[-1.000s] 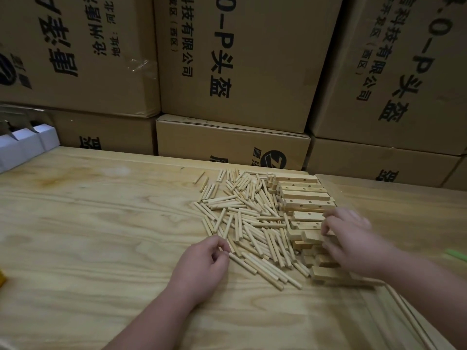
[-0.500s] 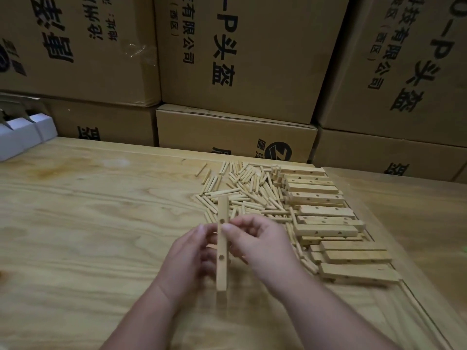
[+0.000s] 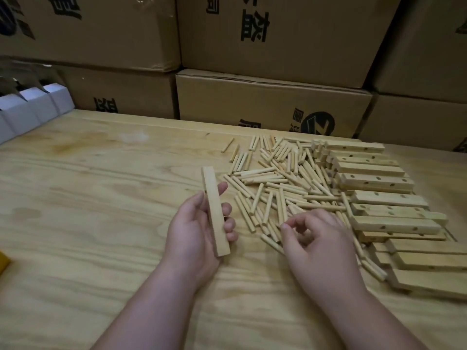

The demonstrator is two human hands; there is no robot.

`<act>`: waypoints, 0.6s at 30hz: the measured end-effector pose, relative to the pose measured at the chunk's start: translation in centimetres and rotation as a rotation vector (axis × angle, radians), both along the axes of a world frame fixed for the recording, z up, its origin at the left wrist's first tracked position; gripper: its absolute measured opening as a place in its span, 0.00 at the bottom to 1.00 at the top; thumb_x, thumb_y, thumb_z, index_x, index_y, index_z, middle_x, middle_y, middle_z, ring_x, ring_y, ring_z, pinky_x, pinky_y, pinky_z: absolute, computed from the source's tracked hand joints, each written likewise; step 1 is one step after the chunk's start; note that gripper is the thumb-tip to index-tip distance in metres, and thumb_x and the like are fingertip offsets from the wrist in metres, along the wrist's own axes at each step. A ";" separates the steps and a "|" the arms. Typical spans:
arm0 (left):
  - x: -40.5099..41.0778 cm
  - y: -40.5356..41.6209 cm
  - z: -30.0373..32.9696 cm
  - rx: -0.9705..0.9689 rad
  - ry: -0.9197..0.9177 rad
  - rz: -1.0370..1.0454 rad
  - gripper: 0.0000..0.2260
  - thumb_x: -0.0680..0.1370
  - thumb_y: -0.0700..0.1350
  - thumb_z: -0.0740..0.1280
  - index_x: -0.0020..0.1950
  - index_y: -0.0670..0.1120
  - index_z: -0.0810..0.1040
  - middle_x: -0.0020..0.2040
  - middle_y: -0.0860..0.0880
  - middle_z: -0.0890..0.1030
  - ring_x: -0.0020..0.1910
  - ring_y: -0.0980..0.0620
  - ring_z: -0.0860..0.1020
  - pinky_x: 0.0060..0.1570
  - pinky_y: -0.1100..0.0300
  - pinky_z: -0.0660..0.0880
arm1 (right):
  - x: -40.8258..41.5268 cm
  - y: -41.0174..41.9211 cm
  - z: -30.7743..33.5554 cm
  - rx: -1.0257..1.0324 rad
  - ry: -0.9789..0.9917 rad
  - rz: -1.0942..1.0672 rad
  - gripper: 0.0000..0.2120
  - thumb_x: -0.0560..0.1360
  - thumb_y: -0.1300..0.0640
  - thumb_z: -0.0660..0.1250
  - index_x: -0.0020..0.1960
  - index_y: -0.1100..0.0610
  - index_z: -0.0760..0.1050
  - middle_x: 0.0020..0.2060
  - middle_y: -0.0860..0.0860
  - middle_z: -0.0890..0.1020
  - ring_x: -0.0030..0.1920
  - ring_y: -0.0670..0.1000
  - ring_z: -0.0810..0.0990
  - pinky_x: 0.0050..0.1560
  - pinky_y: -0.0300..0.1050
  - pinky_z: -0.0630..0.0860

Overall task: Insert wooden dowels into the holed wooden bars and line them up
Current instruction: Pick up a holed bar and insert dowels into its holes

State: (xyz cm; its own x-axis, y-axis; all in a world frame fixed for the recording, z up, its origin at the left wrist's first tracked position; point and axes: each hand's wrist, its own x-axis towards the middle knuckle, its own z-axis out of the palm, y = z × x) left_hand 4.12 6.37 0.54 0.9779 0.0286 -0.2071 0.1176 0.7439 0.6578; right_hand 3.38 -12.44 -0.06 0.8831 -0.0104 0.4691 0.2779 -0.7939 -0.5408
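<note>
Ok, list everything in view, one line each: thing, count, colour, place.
Held bar: one, pale wood, gripped in the left hand, pointing away from the person.
Dowels: too many to count, pale wood, loose heap mid-table.
Bars: about a dozen, pale wood with holes, stacked roughly right of the dowels.
Table: one, light plywood.
Cardboard boxes: several, brown with black print, stacked behind the table.
White boxes: a few, white, far left edge.
Yellow object: one, mostly cut off at the left.
Left hand: holding the bar.
Right hand: fingers curled over the dowels, contents unclear.
</note>
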 end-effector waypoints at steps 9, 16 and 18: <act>0.2 -0.6 0.0 0.029 0.016 0.024 0.14 0.81 0.38 0.59 0.63 0.43 0.78 0.40 0.45 0.81 0.33 0.50 0.78 0.31 0.57 0.76 | -1.0 0.2 -0.6 -0.438 0.102 -0.061 0.07 0.66 0.40 0.70 0.37 0.42 0.78 0.41 0.41 0.67 0.47 0.48 0.66 0.47 0.45 0.49; 0.1 -0.5 -0.1 0.031 0.051 -0.001 0.15 0.83 0.51 0.59 0.61 0.44 0.79 0.40 0.43 0.82 0.31 0.49 0.75 0.29 0.58 0.73 | -0.9 1.4 0.2 -0.202 -0.071 0.116 0.04 0.78 0.50 0.66 0.48 0.42 0.71 0.42 0.36 0.73 0.48 0.41 0.69 0.54 0.43 0.58; 0.1 -0.6 -0.1 0.051 0.053 0.010 0.14 0.83 0.50 0.60 0.60 0.44 0.79 0.39 0.45 0.82 0.31 0.50 0.76 0.30 0.57 0.75 | -1.1 1.6 0.4 -0.046 -0.086 0.239 0.02 0.79 0.49 0.63 0.51 0.44 0.72 0.38 0.35 0.74 0.42 0.41 0.72 0.45 0.39 0.65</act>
State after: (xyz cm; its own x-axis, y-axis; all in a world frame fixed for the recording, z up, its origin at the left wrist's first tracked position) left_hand 4.26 5.77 0.42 0.9653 0.0499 -0.2563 0.1460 0.7106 0.6883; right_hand 2.27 -10.82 0.32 0.8146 0.2168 0.5380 0.5042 -0.7232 -0.4720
